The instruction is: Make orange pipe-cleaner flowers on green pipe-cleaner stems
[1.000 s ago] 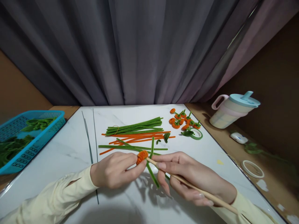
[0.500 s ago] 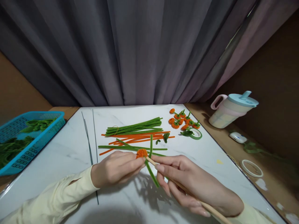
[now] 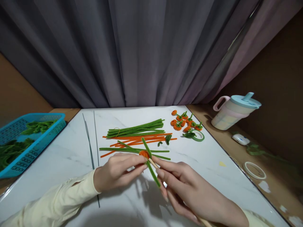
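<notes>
Between the fingertips of my left hand (image 3: 120, 170) is a small orange pipe-cleaner pumpkin (image 3: 144, 154), pinched from its left side. A green pipe cleaner (image 3: 153, 175) crosses at its right side, one end pointing up and the other down toward me. My right hand (image 3: 189, 190) is closed around a thin wooden stick (image 3: 154, 163), whose tip meets the pumpkin where the green strip crosses. The stick's middle is covered by my right fingers. Just beyond my hands lie loose green pipe cleaners (image 3: 132, 150) and orange pipe cleaners (image 3: 139, 137).
A bundle of green pipe cleaners (image 3: 134, 128) lies farther back. Several finished orange pumpkins (image 3: 178, 123) and a roll of green tape (image 3: 198, 136) sit at back right. A blue basket (image 3: 47, 138) stands left, dark wires (image 3: 96, 138) nearby, a lidded cup (image 3: 227, 113) right.
The upper end of the green pipe cleaner has tilted left across the pumpkin. My right hand has shifted slightly, and my left fingers have opened a little beneath the pinch.
</notes>
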The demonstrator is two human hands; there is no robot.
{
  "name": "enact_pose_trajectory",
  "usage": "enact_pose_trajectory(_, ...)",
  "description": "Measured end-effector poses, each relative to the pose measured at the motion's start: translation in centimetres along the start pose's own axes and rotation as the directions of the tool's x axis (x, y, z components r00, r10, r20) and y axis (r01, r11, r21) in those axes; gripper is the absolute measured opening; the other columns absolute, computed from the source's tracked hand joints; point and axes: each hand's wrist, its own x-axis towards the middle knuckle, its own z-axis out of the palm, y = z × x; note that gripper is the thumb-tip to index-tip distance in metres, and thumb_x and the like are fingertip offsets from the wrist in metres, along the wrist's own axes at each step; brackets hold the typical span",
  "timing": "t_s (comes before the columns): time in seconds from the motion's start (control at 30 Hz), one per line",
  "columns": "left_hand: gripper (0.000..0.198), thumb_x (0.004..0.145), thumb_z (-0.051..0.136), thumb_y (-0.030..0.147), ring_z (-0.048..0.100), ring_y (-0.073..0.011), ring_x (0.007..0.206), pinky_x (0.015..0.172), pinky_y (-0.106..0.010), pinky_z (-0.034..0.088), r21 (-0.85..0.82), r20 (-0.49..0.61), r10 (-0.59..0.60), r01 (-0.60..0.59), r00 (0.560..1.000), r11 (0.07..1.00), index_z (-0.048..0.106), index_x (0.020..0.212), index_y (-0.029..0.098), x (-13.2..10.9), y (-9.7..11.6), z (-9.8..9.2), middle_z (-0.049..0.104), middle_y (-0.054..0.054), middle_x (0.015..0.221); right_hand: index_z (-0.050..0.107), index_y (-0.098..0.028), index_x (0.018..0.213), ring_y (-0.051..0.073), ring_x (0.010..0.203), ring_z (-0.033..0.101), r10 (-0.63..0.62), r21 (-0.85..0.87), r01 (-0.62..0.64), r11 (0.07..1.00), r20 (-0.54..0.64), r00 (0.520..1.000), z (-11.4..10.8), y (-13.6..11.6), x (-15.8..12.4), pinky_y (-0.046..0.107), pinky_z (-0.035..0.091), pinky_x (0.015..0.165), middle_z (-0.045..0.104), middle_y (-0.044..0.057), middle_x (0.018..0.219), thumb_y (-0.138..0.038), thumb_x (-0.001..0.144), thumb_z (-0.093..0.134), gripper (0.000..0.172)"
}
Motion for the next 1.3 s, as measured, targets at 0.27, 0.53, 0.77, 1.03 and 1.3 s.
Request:
enact_pose_trajectory(0.27,0.017,0.082,0.056,0.007,0.065,-0.0097,0.052,0.049,-0.014,0.054,-0.358,0.053,-0.311,0.309,0.949,0.881,0.056,0.097,0.014,0.5,0.6,0.1,0.066,0.0,0.064,0.039,-0.022,0.135,0.002,0.036,0.036,-0.137,-0.171,0.12,0.978,-0.09,0.986,0.2,0.2,0.5,0.012,0.028,0.033,0.046,-0.005,0.064,-0.036,0.096,0.035,0.042)
enact_pose_trajectory(0.53,0.017,0.08,0.06,0.01,0.064,-0.0084,0.055,0.053,-0.015,0.055,-0.109,-0.11,-0.154,0.142,0.982,0.984,0.06,0.096,0.015,0.1,0.5,0.5,0.071,-0.004,0.076,0.057,-0.013,0.095,0.0,0.027,0.03,0.002,0.138,0.0,0.99,-0.018,1.0,-0.1,-0.3,0.7,0.012,0.021,0.03,0.045,-0.007,0.053,-0.039,0.094,0.04,0.031)
enact_pose_trajectory(0.77,0.013,0.083,0.057,0.009,0.066,-0.0109,0.054,0.051,-0.017,0.055,-0.505,0.075,-0.41,0.389,0.909,0.77,0.057,0.095,0.013,0.4,1.0,0.6,0.066,-0.001,0.064,0.047,-0.019,0.126,0.003,0.035,0.036,-0.108,-0.094,0.101,0.99,-0.071,0.992,0.4,0.5,0.5,0.014,0.026,0.032,0.046,-0.005,0.064,-0.041,0.096,0.035,0.039)
enact_pose_trajectory(1.03,0.013,0.085,0.058,0.018,0.065,-0.0114,0.047,0.046,-0.018,0.054,-0.765,0.353,-0.595,0.589,0.722,0.261,0.05,0.094,0.015,0.6,1.0,0.9,0.068,-0.001,0.064,0.035,-0.016,0.139,0.008,0.048,0.036,-0.337,-0.545,0.252,0.799,-0.06,0.94,0.2,0.6,0.5,0.021,0.037,0.053,0.048,-0.001,0.068,-0.022,0.096,0.029,0.044)
enact_pose_trajectory(1.3,0.016,0.084,0.061,0.02,0.064,-0.0118,0.045,0.045,-0.02,0.054,-0.791,0.398,-0.575,0.585,0.714,0.178,0.058,0.097,0.013,0.6,0.6,1.1,0.067,-0.002,0.064,0.037,-0.016,0.138,0.009,0.048,0.039,-0.313,-0.561,0.245,0.791,-0.026,0.949,-0.3,0.2,0.5,0.021,0.038,0.054,0.055,0.0,0.073,-0.018,0.096,0.028,0.043)
